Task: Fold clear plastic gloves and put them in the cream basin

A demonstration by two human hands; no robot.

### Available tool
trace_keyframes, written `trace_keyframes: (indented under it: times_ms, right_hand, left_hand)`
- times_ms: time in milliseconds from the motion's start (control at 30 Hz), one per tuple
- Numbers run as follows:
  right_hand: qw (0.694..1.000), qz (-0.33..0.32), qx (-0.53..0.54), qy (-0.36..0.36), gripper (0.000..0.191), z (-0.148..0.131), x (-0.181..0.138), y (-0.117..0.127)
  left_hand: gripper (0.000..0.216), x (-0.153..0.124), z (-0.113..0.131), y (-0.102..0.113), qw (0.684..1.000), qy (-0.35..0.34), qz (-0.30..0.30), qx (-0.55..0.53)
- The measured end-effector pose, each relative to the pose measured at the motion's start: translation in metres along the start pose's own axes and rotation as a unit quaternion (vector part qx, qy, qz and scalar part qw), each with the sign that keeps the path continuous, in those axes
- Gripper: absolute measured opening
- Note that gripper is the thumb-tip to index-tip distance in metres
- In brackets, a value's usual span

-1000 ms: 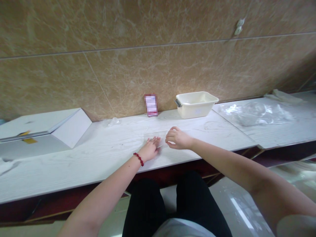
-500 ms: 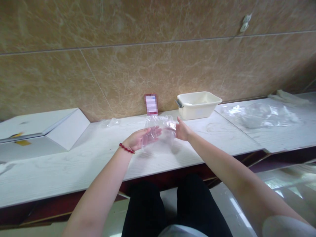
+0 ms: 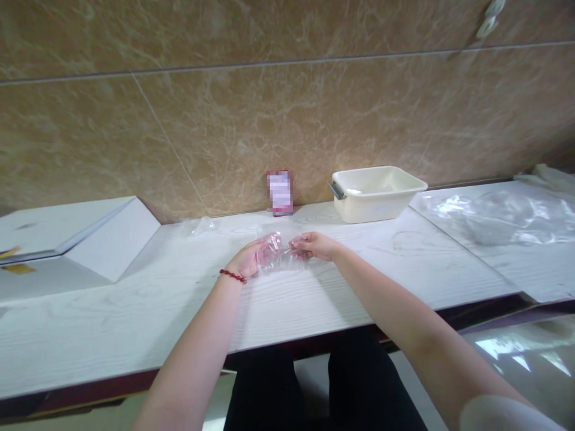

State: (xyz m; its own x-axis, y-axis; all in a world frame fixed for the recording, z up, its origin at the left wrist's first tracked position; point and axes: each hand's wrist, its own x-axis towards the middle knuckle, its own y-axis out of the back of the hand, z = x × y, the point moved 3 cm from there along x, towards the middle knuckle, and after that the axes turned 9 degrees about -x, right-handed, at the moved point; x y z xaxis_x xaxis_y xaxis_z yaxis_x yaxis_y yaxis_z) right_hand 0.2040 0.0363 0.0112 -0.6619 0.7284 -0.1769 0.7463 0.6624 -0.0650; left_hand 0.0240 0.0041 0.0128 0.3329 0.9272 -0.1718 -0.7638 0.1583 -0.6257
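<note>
A small clear plastic bag (image 3: pixel 277 258) hangs between both my hands just above the white tabletop (image 3: pixel 179 299). My left hand (image 3: pixel 251 257), with a red bead bracelet at the wrist, is palm up with its fingers curled on the bag's left side. My right hand (image 3: pixel 314 245) pinches the bag's right edge with its fingertips. The bag is crumpled and see-through, so its outline is hard to trace.
A cream plastic tub (image 3: pixel 377 191) stands by the wall at the right. A small pink card (image 3: pixel 279 193) leans on the marble wall. More clear plastic sheets (image 3: pixel 498 215) lie at the far right, a scrap (image 3: pixel 200 225) near the wall, a white board wedge (image 3: pixel 103 236) at left.
Both hands lifted the clear bag off the table, held it spread open in the air, then drew it lower and bunched it smaller between them. The view has shifted slightly left.
</note>
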Motion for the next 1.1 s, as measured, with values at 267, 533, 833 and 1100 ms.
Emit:
trace_keyframes:
  times_ms: [267,533,833,1100]
  right_hand:
    - [1.0,0.028,-0.003,0.003,0.021,0.002,0.001,0.01]
    - [0.998,0.052,0.007,0.038,0.021,0.004,0.004,0.013]
    - [0.993,0.089,0.038,0.072,0.006,0.004,0.008,0.013]
    - [0.985,0.12,0.047,0.112,0.007,0.001,0.009,0.014]
  left_hand:
    - [0.035,0.005,-0.002,0.003,0.999,-0.014,0.023,0.04]
    - [0.035,0.005,-0.004,0.005,0.999,-0.018,0.002,0.038]
    - [0.027,0.006,-0.005,0.005,0.998,-0.046,0.014,0.038]
    - [0.016,0.006,-0.004,0.004,0.997,-0.062,0.006,0.036]
